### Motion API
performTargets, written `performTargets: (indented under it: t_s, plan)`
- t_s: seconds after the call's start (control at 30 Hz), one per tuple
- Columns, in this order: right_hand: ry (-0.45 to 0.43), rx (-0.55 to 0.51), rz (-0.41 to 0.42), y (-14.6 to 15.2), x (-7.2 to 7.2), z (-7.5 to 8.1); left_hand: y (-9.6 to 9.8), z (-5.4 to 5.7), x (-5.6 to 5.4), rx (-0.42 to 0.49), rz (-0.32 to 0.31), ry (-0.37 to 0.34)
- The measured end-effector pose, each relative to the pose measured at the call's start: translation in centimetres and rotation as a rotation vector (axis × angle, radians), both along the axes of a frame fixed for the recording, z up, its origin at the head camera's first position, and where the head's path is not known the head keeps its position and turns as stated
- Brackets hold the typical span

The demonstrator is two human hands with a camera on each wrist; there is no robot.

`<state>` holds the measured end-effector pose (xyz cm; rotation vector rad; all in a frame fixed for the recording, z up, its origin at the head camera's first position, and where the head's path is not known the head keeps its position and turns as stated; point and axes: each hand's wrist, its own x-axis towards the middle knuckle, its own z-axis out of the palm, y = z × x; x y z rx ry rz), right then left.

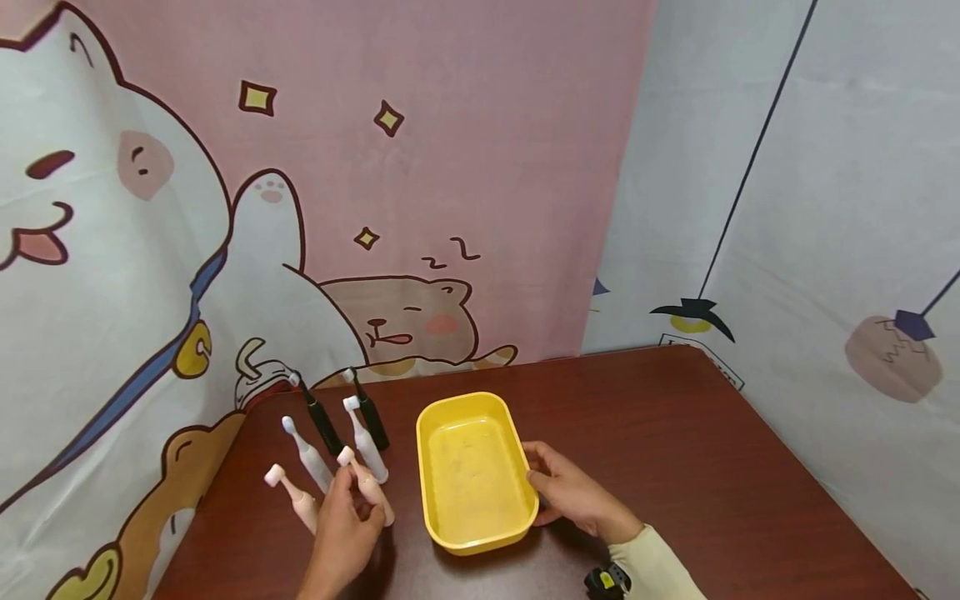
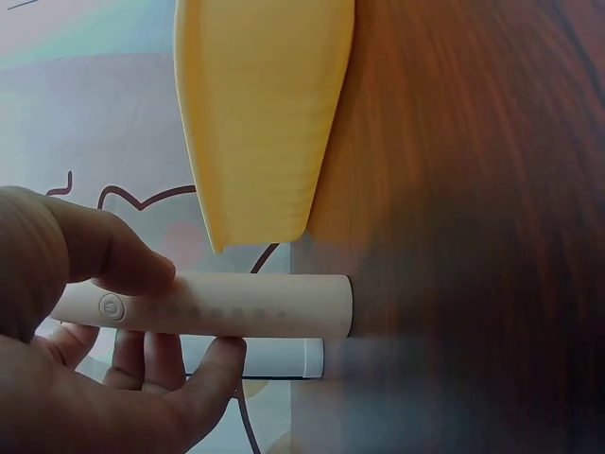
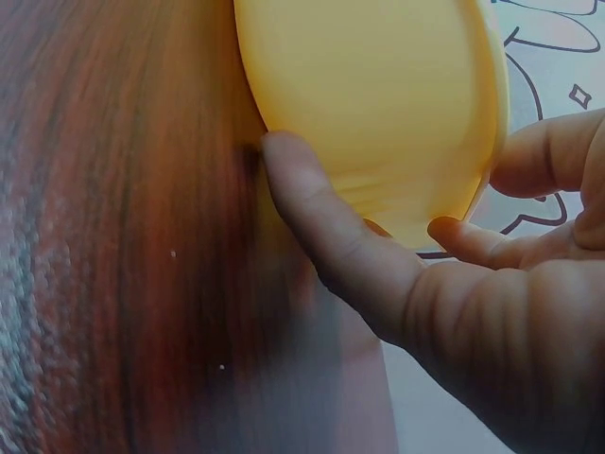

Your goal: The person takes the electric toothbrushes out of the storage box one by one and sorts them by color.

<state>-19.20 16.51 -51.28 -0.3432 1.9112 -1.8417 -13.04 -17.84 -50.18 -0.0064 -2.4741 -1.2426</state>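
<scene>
My left hand (image 1: 345, 533) pinches a pale pink electric toothbrush (image 1: 372, 490) by its handle, brush head up. In the left wrist view, the thumb and fingertips hold that handle (image 2: 255, 305) by its button; whether its base touches the table is unclear. At the right side of a yellow plastic tray (image 1: 422, 467), my right hand (image 1: 573, 493) grips the rim and outer wall. In the right wrist view, the thumb lies along the tray's outer wall (image 3: 378, 95), other fingers at the rim. Nothing lies inside the tray.
Left of the tray stand another pink toothbrush (image 1: 302, 507), two white toothbrushes (image 1: 313, 465) (image 1: 369, 450) and two black ones (image 1: 324, 427) (image 1: 372, 423). They share a dark reddish-brown table (image 1: 675, 467). A cartoon-printed cloth (image 1: 525, 167) hangs behind it.
</scene>
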Motion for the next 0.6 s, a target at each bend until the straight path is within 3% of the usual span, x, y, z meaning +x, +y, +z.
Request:
performTargets:
  t_s: [0.27,0.6]
  plan:
    - [0.004,0.007,-0.005,-0.04,0.04,-0.07,-0.12,-0.15,0.1,-0.041,0.016,-0.057]
    - [0.008,0.017,-0.005,-0.06,-0.03,-0.08,-0.11,-0.25,0.13,-0.071,0.033,-0.047]
